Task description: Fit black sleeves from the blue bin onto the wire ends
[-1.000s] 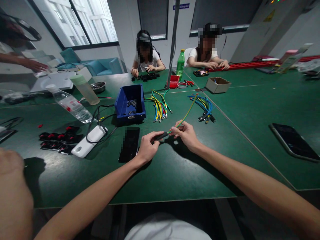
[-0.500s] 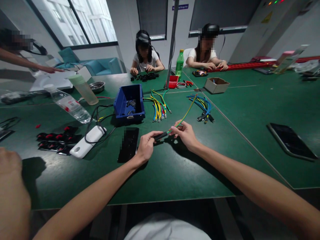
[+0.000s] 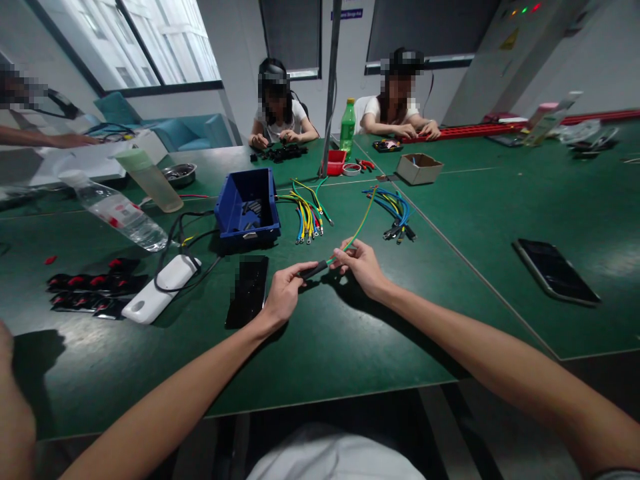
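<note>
A thin yellow-green wire (image 3: 366,215) rises away from me, with a black sleeve (image 3: 316,269) at its near end. My left hand (image 3: 283,293) pinches the black sleeve; its tip is hidden by my fingers. Closed on the wire just past the sleeve is my right hand (image 3: 364,265). A black phone (image 3: 247,293) lies beside my left hand. Beyond my hands is a bundle of yellow, blue, red and green wires (image 3: 309,217) with metal lugs. To its right lies another bundle of mostly blue wires (image 3: 397,210) with black ends.
A blue bin (image 3: 249,233) with dark pieces stands beyond the phone. On the left are a white device (image 3: 160,293) with a black cable, black packets (image 3: 83,283) and a water bottle (image 3: 120,213). Another phone (image 3: 556,272) lies right. Co-workers sit across the table; someone's arm (image 3: 15,407) is near left.
The whole scene has shifted left in view as my head turned slightly right. Both hands keep their hold on the sleeve and wire. The arm at the near left shows less.
</note>
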`<state>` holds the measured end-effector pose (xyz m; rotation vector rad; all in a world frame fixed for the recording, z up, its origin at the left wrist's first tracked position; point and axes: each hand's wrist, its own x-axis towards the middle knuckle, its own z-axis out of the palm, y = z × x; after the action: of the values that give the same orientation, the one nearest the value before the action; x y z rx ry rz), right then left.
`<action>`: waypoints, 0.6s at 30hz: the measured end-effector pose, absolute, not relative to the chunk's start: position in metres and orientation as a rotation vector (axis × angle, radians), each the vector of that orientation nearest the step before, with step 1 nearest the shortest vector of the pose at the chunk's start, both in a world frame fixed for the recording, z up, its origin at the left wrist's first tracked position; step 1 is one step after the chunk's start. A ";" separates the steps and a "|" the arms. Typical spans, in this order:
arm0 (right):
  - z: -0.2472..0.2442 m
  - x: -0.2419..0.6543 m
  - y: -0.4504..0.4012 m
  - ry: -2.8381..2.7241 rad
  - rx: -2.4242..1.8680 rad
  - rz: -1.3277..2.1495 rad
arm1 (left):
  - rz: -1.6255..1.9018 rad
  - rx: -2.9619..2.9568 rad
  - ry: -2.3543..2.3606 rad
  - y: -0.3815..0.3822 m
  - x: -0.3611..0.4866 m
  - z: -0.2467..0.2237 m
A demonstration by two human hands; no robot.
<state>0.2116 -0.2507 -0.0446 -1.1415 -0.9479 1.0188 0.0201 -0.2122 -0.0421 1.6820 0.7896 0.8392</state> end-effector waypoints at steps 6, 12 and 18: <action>-0.045 0.212 -0.251 -0.928 -1.130 1.028 | 0.804 1.667 0.759 -0.214 0.021 -0.040; -0.044 0.211 -0.252 -0.908 -1.159 1.035 | 0.831 1.663 0.676 -0.214 0.021 -0.041; -0.042 0.211 -0.252 -0.905 -1.170 1.029 | 0.836 1.655 0.672 -0.211 0.021 -0.044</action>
<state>0.2111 -0.2517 -0.0423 -1.1697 -0.9048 1.0292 0.0212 -0.2113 -0.0442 1.6551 0.6721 0.8356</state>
